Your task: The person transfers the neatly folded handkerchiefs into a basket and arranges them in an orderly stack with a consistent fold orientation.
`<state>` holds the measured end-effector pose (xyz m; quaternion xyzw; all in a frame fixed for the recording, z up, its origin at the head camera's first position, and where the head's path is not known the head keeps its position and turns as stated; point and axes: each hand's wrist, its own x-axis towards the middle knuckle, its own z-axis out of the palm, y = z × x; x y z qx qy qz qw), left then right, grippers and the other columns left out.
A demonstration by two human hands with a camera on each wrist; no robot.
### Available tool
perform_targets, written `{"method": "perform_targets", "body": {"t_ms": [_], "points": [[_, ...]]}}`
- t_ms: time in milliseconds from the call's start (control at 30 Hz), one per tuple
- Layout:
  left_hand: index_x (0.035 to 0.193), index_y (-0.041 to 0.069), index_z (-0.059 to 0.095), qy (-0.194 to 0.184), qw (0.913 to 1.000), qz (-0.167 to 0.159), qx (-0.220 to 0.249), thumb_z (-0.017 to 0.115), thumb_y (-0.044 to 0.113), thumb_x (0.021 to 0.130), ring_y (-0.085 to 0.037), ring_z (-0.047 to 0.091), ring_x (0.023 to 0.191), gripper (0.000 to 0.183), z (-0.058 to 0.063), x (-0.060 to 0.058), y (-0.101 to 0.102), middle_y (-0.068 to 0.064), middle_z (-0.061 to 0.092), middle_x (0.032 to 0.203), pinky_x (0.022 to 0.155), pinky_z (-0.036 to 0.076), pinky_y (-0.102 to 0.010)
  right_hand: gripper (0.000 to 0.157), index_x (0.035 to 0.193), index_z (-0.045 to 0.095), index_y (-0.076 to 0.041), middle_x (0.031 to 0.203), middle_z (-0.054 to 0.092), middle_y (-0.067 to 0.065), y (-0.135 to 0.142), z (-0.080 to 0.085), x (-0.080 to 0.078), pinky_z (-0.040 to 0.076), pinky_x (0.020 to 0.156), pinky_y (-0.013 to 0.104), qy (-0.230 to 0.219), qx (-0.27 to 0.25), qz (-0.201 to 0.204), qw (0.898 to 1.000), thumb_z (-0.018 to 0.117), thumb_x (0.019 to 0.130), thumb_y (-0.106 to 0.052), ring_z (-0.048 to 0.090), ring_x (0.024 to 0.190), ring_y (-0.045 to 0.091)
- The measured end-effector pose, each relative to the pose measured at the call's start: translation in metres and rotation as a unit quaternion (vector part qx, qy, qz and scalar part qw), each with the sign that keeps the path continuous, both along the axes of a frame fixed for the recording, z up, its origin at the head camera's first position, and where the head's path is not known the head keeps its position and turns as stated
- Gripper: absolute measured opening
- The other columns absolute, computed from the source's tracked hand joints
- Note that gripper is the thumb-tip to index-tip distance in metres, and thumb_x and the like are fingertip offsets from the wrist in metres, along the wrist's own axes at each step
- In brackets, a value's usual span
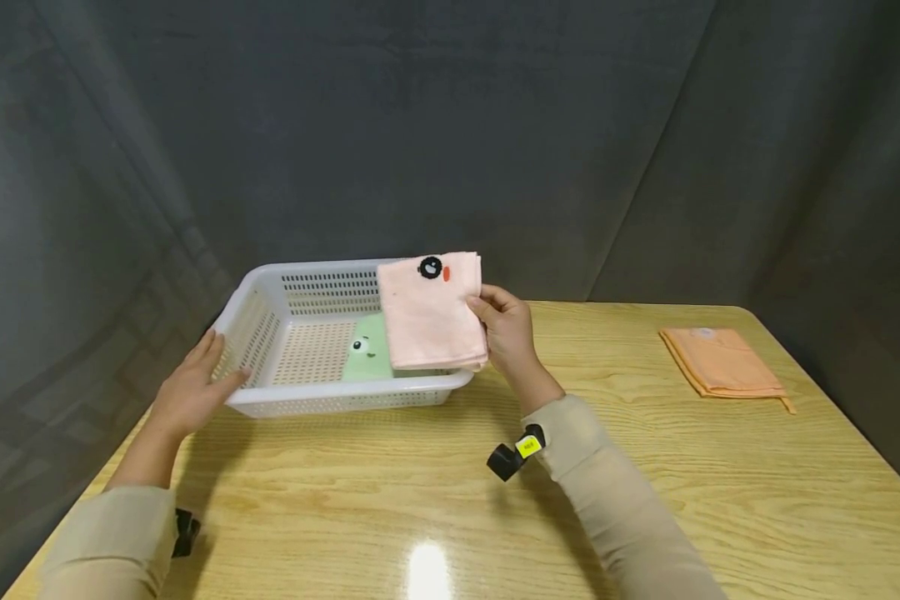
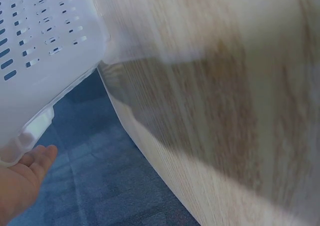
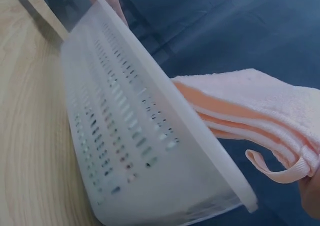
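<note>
A white plastic basket (image 1: 352, 387) with slotted walls sits on the table. My left hand (image 1: 195, 383) grips its left rim, thumb over the edge and fingers along the outside. In the left wrist view, those fingers (image 2: 42, 161) lie against the underside of the rim. My right hand (image 1: 506, 329) pinches the right edge of a folded pink towel (image 1: 431, 321) with an embroidered black eye, held over the basket's right part. The towel's stacked layers and hanging loop (image 3: 280, 175) show in the right wrist view. Inside the basket lies a green towel (image 1: 367, 354), partly hidden behind the pink one.
A folded orange towel (image 1: 723, 362) with a loop lies at the right of the wooden table (image 1: 330, 500). Behind the table hangs a dark grey curtain (image 1: 450, 125). The table's left edge runs close by the basket.
</note>
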<state>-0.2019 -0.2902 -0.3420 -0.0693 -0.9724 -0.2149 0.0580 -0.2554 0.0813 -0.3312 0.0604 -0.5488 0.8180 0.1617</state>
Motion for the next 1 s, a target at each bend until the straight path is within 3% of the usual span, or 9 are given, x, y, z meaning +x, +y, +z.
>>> {"method": "perform_targets", "body": {"t_ms": [200,233,433,1000], "points": [[0.134,-0.007,0.005,-0.001,1.0,-0.006,0.0,0.036,0.04,0.089,-0.049,0.008,0.121,0.072,0.001,0.0,0.0,-0.023,-0.001,0.14,0.085,0.015,-0.065,0.016,0.09,0.06,0.013,0.067,0.056,0.004,-0.012,0.0,-0.003,0.045,0.05,0.02,-0.02,0.018,0.01,1.0,0.06,0.077,0.004,0.052,0.057,0.009],[0.134,-0.007,0.005,-0.001,1.0,-0.006,0.0,0.036,0.04,0.089,-0.049,0.008,0.121,0.072,0.001,0.0,0.0,-0.023,-0.001,0.14,0.085,0.015,-0.065,0.017,0.092,0.058,0.016,0.066,0.055,0.004,-0.018,0.011,0.008,0.045,0.05,0.02,-0.036,0.031,0.0,0.999,0.058,0.077,0.007,0.052,0.057,0.009],[0.135,-0.007,0.005,0.0,1.0,-0.001,0.001,0.036,0.039,0.089,-0.048,0.008,0.121,0.072,0.002,0.0,0.001,-0.023,-0.001,0.141,0.086,0.014,-0.065,0.019,0.094,0.058,0.015,0.066,0.054,0.0,-0.033,0.011,0.006,0.044,0.05,0.018,-0.036,0.045,0.014,0.998,0.057,0.078,0.006,0.051,0.056,0.007],[0.135,-0.006,0.005,-0.001,1.0,-0.003,0.008,0.037,0.038,0.089,-0.047,0.008,0.122,0.071,0.001,0.002,0.001,-0.022,-0.001,0.141,0.086,0.014,-0.064,0.019,0.094,0.058,0.015,0.068,0.054,0.002,-0.068,0.016,0.001,0.045,0.053,0.019,-0.057,0.019,0.012,0.998,0.058,0.077,0.008,0.052,0.059,0.009]]}}
